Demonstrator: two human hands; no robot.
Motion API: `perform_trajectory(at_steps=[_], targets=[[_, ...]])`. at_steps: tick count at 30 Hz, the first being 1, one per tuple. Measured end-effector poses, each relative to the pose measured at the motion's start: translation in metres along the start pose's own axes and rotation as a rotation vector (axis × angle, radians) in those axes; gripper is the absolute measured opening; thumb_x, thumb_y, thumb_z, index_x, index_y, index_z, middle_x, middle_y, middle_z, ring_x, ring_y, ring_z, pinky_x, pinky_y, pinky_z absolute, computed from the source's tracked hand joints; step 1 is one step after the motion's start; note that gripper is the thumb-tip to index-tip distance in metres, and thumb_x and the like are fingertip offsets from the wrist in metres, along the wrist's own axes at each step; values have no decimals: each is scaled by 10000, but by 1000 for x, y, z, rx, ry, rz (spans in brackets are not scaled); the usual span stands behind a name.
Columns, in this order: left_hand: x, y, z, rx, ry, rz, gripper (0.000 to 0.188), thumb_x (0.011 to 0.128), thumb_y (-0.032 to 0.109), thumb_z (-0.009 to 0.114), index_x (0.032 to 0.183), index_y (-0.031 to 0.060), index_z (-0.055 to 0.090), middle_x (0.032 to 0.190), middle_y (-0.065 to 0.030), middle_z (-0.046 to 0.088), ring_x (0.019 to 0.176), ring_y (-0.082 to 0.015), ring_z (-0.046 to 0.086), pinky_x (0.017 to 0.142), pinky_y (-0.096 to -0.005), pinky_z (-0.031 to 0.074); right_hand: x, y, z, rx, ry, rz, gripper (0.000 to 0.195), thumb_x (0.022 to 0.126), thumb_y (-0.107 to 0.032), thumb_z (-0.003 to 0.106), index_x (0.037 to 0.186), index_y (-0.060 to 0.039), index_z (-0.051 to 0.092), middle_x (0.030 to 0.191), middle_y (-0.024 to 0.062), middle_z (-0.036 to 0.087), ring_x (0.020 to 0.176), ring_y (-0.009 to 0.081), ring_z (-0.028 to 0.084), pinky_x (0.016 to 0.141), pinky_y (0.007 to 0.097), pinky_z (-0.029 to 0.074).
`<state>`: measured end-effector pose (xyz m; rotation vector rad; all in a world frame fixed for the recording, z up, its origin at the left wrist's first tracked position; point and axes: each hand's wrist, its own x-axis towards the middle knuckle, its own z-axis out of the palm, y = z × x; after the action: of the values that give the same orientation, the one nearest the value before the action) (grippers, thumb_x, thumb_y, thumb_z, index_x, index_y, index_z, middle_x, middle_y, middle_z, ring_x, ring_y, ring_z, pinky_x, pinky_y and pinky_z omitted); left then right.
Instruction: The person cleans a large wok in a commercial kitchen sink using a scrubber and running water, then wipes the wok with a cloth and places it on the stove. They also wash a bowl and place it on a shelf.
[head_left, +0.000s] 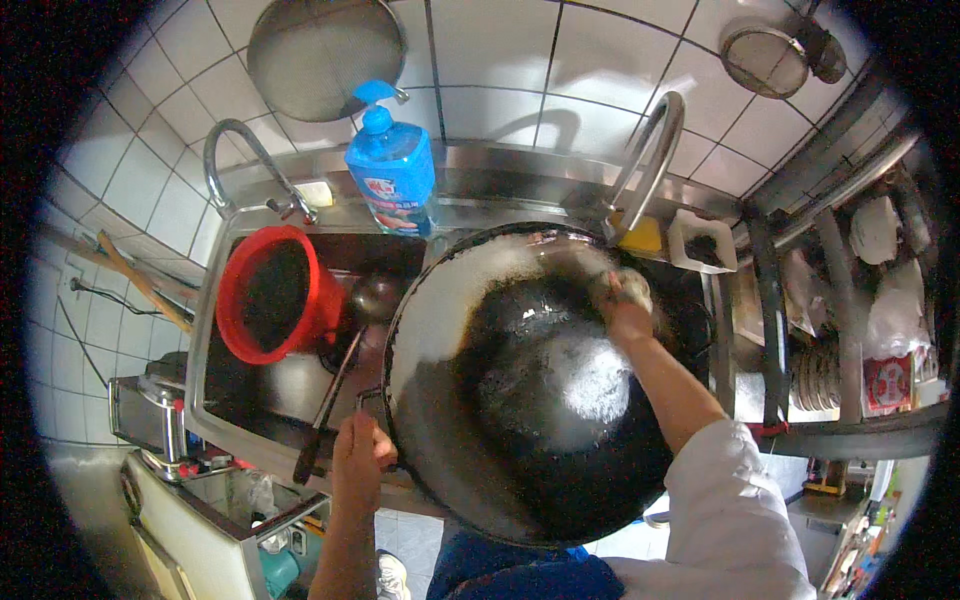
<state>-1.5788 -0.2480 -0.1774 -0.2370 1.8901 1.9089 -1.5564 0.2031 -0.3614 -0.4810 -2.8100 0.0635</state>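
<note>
A large blackened wok (525, 360) rests over the right side of the double sink, its broad surface wet and shiny. My left hand (361, 450) is closed around its loop handle at the near left. Across the wok, my right hand (628, 311) presses a pale, blurred scrubbing pad (624, 289) against the far right part of the surface. Whitish wet patches show along the wok's far and left sides. Left of the wok, a metal ladle (375, 295) lies in the sink basin with its dark handle over the front rim. A red plastic bucket (330, 300) is tilted beside it.
A blue pump bottle (394, 172) stands behind the basins, between a left faucet (240, 135) and a right faucet (667, 142). A yellow sponge (641, 232) and white container (705, 240) sit at the back right. Shelves with stacked plates (814, 375) border the right.
</note>
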Motion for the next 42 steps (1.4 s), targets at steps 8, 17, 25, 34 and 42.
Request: perform_trajectory(at_steps=[8,17,25,34,42], targets=[[-6,8,12,-186,-89,65,307,950,321,333,734,104,350,550,24,298,467,-79,288,448,-241,286,-83,-98,-41,-161,-827,241,562,793,-184,442,1333,-102,307,1371,129,313,1199,284,390,1001,394,297],[-14,5,-5,-204,-114,14,339,941,352,345,701,113,359,506,22,320,434,-90,314,419,-247,274,-111,-140,22,231,-428,-116,277,797,-215,458,1006,-79,579,1077,193,496,1029,371,446,932,435,332],[-9,17,-6,-313,-35,-111,353,928,377,371,681,126,360,508,28,283,407,-82,268,390,-238,232,-45,-275,-36,1007,-516,37,359,854,-355,523,898,-1,562,888,123,576,881,263,514,806,372,391],[0,42,-3,-249,-115,-103,321,930,373,356,766,97,370,560,16,296,469,-86,278,446,-230,249,-44,-328,-129,1567,-591,138,254,878,-239,545,795,-3,588,689,-34,508,674,67,435,639,232,393],[-8,42,-6,-208,-147,-57,310,942,337,335,760,89,369,556,14,306,487,-88,302,471,-240,283,-62,-318,-132,1526,-378,110,79,752,-63,650,778,10,633,643,11,574,611,75,488,572,227,413]])
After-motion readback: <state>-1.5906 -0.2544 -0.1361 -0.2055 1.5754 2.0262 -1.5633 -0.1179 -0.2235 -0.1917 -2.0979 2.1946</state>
